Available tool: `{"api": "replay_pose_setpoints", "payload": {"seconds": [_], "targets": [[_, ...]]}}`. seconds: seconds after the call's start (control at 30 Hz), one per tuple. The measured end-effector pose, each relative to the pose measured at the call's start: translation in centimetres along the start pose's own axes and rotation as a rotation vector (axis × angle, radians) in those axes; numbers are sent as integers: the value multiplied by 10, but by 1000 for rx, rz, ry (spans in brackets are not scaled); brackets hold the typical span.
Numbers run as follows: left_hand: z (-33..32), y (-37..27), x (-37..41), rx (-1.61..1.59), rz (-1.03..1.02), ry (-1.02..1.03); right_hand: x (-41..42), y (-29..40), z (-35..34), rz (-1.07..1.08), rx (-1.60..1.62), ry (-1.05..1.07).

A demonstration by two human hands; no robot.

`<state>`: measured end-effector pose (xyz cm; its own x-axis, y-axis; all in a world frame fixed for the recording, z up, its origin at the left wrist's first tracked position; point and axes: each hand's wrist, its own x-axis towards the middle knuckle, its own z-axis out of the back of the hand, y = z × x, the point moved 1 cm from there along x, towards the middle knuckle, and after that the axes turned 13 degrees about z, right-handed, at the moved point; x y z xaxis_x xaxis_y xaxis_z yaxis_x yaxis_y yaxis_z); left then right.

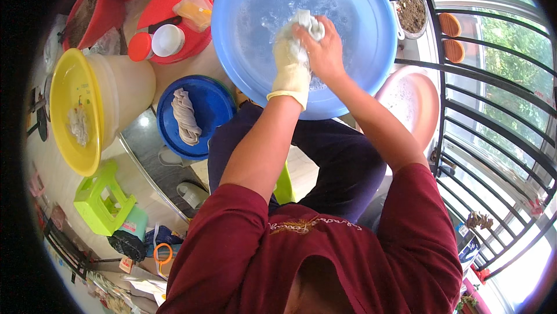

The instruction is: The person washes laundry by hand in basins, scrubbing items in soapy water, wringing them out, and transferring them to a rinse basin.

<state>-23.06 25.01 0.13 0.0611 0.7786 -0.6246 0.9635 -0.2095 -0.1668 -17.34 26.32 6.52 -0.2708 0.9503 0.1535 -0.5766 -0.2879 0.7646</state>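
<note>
A large light-blue plastic basin [374,18] holds cloudy, sudsy water. Over it my left hand [291,59], in a cream rubber glove, meets my bare right hand [322,48]. A wet pale cloth [310,25] is bunched between them, gripped by my right hand; the left fingers lie behind suds and cloth, so their hold cannot be made out. Left of my knee, a twisted beige cloth [186,116] lies on a dark-blue round lid or basin [217,105].
At left stand a yellow basin [65,92] and a lime plastic stool [102,201]. A red round tray [156,5] carries a white jar [168,40]. On the right are a pink basin [428,105] with suds, a soil-filled pot [409,5] and black metal railings [441,66].
</note>
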Motion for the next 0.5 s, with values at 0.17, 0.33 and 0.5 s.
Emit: {"api": "replay_pose_setpoints", "payload": {"seconds": [0.17,0.33,0.5], "targets": [[-15,-9,-16,193,250,49,25,-84,-10,17,-9,31],[-35,-20,-25,190,-25,-146,24,-84,1,-410,-361,226],[-23,-30,-26,260,90,-282,6,-119,-23,-65,-29,170]]}}
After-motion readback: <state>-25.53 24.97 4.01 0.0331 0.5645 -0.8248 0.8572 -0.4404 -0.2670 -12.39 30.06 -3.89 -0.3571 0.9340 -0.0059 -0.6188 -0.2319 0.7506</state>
